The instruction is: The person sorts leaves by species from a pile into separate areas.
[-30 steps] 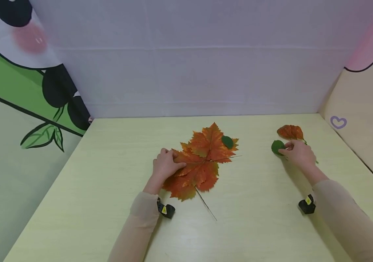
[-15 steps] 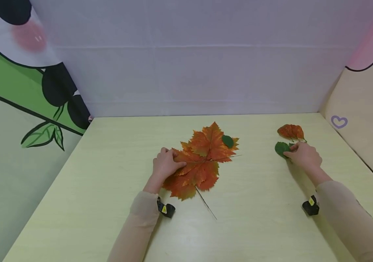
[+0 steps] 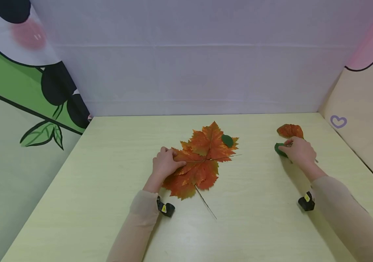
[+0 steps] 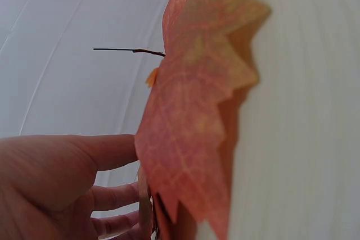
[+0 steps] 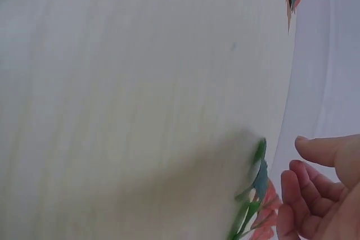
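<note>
A pile of large orange maple leaves [image 3: 202,160] lies mid-table with a small green leaf [image 3: 227,141] on its far right part. My left hand [image 3: 166,163] rests on the pile's left edge, thumb lying on a leaf; in the left wrist view the fingers [image 4: 112,195] look nearly straight beside the leaf [image 4: 197,122]. At the right, my right hand [image 3: 297,151] has its fingers curled on another small green leaf [image 3: 278,149], which is partly hidden under them. That green leaf [image 5: 260,178] shows just beyond the curled fingertips [image 5: 289,186]. A small orange leaf [image 3: 290,130] lies right behind the hand.
The pale yellow table [image 3: 255,218] is walled by a white backdrop, a panda-and-bamboo panel at left and a beige panel with a purple heart [image 3: 338,122] at right. A thin stem [image 3: 206,205] sticks out of the pile toward me.
My right hand has shifted slightly over the green leaf and now covers more of it. The left hand and the maple pile have not moved.
</note>
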The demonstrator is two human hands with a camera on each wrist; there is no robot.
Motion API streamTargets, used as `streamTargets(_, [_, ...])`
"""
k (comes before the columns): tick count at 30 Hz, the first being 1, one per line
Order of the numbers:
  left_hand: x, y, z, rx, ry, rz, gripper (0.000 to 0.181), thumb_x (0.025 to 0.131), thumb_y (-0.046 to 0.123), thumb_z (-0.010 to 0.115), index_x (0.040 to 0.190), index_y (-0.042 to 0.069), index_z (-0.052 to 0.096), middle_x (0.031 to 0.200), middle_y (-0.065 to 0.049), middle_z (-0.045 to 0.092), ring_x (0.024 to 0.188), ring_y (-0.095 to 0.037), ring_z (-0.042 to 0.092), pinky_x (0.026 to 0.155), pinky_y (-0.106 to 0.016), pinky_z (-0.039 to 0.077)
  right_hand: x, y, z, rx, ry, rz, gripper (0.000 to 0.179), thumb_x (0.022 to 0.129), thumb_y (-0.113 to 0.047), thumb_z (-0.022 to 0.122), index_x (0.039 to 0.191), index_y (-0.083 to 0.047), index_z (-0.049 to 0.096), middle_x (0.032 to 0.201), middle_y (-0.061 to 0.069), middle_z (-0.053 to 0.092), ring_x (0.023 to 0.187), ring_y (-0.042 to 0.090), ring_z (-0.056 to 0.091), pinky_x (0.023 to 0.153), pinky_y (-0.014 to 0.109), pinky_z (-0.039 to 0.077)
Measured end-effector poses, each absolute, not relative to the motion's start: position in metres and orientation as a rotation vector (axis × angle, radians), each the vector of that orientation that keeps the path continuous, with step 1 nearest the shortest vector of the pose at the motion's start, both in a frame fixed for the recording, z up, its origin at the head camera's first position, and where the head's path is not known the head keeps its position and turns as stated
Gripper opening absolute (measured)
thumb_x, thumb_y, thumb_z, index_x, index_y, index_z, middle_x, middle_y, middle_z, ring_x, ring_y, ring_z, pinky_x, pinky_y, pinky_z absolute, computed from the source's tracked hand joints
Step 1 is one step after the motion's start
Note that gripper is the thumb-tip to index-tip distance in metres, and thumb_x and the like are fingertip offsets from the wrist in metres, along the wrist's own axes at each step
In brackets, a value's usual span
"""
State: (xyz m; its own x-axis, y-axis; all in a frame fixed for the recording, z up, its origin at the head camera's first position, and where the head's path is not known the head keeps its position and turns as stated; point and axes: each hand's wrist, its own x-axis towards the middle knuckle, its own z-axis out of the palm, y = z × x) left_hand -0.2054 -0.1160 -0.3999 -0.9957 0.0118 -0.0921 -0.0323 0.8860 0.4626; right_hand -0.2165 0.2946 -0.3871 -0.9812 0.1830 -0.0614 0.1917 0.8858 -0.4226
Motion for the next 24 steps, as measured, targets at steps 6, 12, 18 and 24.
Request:
streamTargets(6, [-0.205, -0.116, -0.400, -0.013, 2.961, 0.748, 0.046, 0.078, 0.040, 0.068, 0.105, 0.004, 0.059, 0.110, -0.015, 0.048, 0.096, -0.031, 0.048, 0.084, -0.046, 0.038, -0.227, 0.265, -0.381, 0.197, 3.054, -0.715, 0.034, 0.086, -0.033, 0.057, 0.102, -0.003, 0.060, 0.097, 0.018, 0.063, 0.080, 0.031, 0.058, 0.050, 0.030, 0.039])
streamTargets(12, [-0.204, -0.117, -0.399, -0.013, 2.963, 0.731, 0.046, 0.078, 0.041, 0.068, 0.105, 0.004, 0.058, 0.110, -0.015, 0.047, 0.097, -0.031, 0.048, 0.083, -0.046, 0.037, -0.243, 0.229, -0.380, 0.100, 3.008, -0.774, 0.035, 0.088, -0.033, 0.056, 0.103, -0.003, 0.061, 0.101, 0.017, 0.062, 0.087, 0.031, 0.058, 0.059, 0.034, 0.044])
streamTargets(18, [-0.203, -0.117, -0.397, -0.013, 2.962, 0.744, 0.047, 0.079, 0.041, 0.068, 0.106, 0.004, 0.058, 0.111, -0.015, 0.047, 0.097, -0.031, 0.048, 0.084, -0.046, 0.037, -0.255, 0.190, -0.378, -0.007, 2.953, -0.848, 0.034, 0.088, -0.034, 0.056, 0.103, -0.005, 0.061, 0.101, 0.014, 0.063, 0.085, 0.028, 0.058, 0.063, 0.035, 0.044])
streamTargets(24, [-0.203, -0.117, -0.397, -0.008, 2.955, 0.754, 0.047, 0.079, 0.041, 0.067, 0.107, 0.004, 0.058, 0.111, -0.015, 0.047, 0.096, -0.031, 0.048, 0.084, -0.046, 0.037, -0.263, 0.174, -0.382, 0.018, 2.906, -0.777, 0.044, 0.086, -0.040, 0.057, 0.109, -0.003, 0.058, 0.106, 0.015, 0.062, 0.090, 0.029, 0.058, 0.066, 0.036, 0.044])
